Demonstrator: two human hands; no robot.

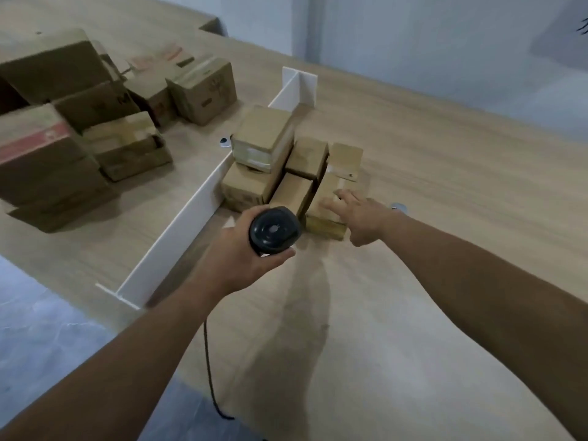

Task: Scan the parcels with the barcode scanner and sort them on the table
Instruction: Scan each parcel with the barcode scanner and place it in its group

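left hand (pixel 237 254) grips scanner (pixel 274 230); right hand (pixel 356 214) flat, fingers straight, on nearest parcel (pixel 327 214), just right of the scanner.

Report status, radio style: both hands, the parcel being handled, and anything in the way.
Left hand grips scanner. Right hand flat on nearest parcel, fingers straight. White divider stands left of the small-parcel cluster; nothing blocking.
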